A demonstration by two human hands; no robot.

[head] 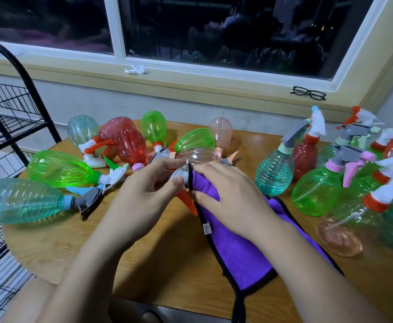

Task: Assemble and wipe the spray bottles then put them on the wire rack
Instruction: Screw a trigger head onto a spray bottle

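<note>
Mid-frame, the left hand (149,190) pinches a white spray head (179,177). The right hand (228,197) grips the purple cloth (237,248) over it. Rough wiping might jerk it free into the crowded bottles (275,173).

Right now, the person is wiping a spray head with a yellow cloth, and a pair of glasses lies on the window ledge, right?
Not quite: the cloth is purple, not yellow; the head view shows it. The rest holds: the left hand pinches the spray head, the right hand holds the cloth to it, and the glasses lie on the window ledge.
</note>
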